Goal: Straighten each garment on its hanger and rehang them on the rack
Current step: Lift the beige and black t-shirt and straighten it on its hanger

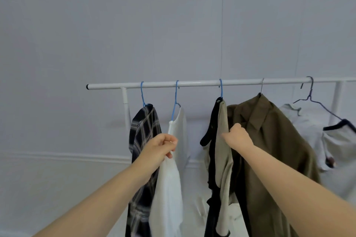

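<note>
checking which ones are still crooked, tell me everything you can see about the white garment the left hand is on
The white garment hangs from a light blue hanger hooked over the white rail, second from the rail's left end, between a dark plaid shirt and a beige garment with black trim. Its fabric looks thin and soft. It sits edge-on to the camera, bunched and narrow rather than spread out. The left hand pinches its front edge below the shoulder. Its lower end runs out of view.

Five garments on hangers along white rack point(192, 84), white garment point(169, 188) bunched
</note>
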